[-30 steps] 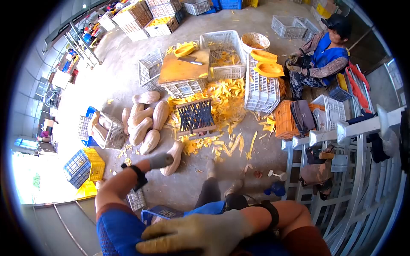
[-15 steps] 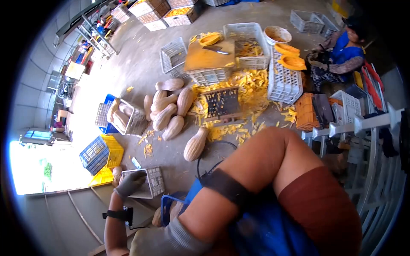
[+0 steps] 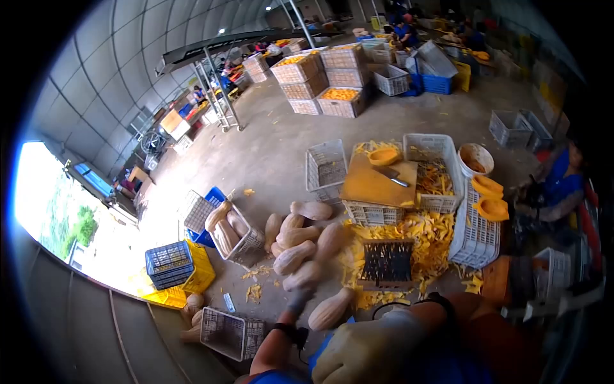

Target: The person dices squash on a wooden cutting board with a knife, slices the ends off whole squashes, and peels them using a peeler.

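Observation:
My left hand (image 3: 298,299), in a grey glove, is blurred by motion at the near end of a tan, ribbed squash (image 3: 302,276). Its fingers cannot be made out, nor whether they grip the squash. Close to the camera is my right hand (image 3: 364,345) in a pale work glove, seen from the back with its fingers hidden. A single squash (image 3: 330,308) lies on the floor between both hands. Several more squashes (image 3: 297,235) are piled just beyond my left hand. A grey crate (image 3: 222,333) rests on its side to the left.
A cutting board (image 3: 377,182) holds a knife (image 3: 391,176) and a squash half (image 3: 384,156). Yellow peelings (image 3: 435,237) surround a dark slatted rack (image 3: 387,261). A crate with squashes (image 3: 246,246) stands left. A person (image 3: 556,182) sits at right beside a grey crate (image 3: 476,233).
My left hand has moved from the grey crate to the squash pile. My right arm has lowered, and its glove now shows in front. The view has tilted up toward the hall.

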A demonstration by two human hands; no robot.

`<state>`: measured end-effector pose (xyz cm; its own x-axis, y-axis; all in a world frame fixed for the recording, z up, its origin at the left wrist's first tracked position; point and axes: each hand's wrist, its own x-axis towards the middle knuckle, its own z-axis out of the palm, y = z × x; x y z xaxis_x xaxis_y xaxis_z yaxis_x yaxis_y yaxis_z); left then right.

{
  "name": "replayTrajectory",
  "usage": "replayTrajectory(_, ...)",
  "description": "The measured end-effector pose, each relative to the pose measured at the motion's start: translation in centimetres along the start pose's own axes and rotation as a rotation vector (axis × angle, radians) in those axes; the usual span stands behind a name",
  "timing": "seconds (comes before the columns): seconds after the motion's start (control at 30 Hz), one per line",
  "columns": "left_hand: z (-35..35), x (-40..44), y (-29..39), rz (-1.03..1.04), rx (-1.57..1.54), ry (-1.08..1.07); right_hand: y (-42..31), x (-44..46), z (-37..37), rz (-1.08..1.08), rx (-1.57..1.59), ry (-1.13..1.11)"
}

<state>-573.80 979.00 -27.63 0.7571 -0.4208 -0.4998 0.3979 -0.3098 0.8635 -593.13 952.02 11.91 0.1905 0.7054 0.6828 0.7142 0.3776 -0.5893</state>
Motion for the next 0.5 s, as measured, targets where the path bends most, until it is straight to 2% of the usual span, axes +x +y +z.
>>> replayTrajectory(0.07,6.7,1.2,3.0,0.39,0.394,-0.388,0.5,-2.3,-2.5,0.058,0.005,-0.02)
replayTrajectory(0.1,10.0,0.1,6.9,0.401,0.332,-0.527,0.8,-3.6,-3.7,0.093,0.003,-0.034)
replayTrajectory(0.17,13.6,-1.9,13.0,0.433,0.327,-0.631,2.8,-8.8,-5.9,0.144,0.147,0.089)
replayTrajectory(0.23,16.3,-2.3,16.3,0.429,0.315,-0.689,3.8,-14.8,-8.4,0.382,0.276,0.326)
replayTrajectory(0.3,17.4,0.1,15.4,0.425,0.342,-0.591,6.8,-22.6,-10.4,0.593,0.461,0.622)
replayTrajectory(0.37,18.2,2.6,12.1,0.378,0.416,-0.394,9.9,-30.4,-11.8,0.946,0.387,0.954)
replayTrajectory(0.43,19.3,3.1,9.4,0.282,0.515,-0.176,14.3,-39.7,-10.8,1.036,-0.022,0.919)
replayTrajectory(0.5,20.8,2.4,8.9,0.183,0.6,-0.031,14.2,-45.7,-8.9,1.374,0.03,0.682)
